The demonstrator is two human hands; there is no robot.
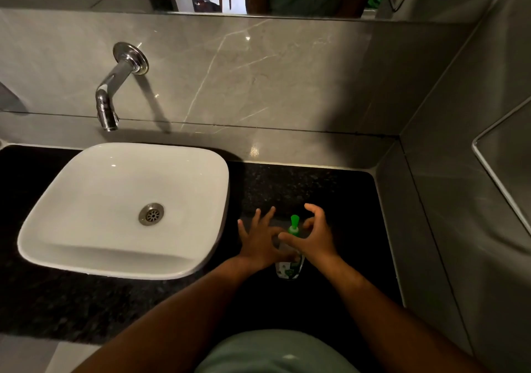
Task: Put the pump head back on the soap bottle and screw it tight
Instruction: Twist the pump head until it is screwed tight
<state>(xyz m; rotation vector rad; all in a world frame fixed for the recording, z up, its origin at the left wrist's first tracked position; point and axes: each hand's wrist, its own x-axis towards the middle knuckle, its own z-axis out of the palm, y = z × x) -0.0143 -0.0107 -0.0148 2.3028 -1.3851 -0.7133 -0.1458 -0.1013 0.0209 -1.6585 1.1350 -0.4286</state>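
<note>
A clear soap bottle [288, 269] with a green label stands upright on the black granite counter [316, 188], right of the sink. Its green pump head [294, 223] sits on the bottle's neck, nozzle pointing away from me. My left hand [258, 243] is just left of the bottle, fingers spread wide, thumb near the bottle's side. My right hand [317, 237] curls around the pump from the right with its fingers apart and off the pump. Its thumb reaches across the bottle's shoulder. The hands hide the bottle's middle.
A white basin [86, 257] fills the counter's left half, its rim close to my left hand. A chrome wall tap [107, 105] hangs over it. The grey tiled side wall [431, 229] closes the counter on the right. A mirror runs along the top.
</note>
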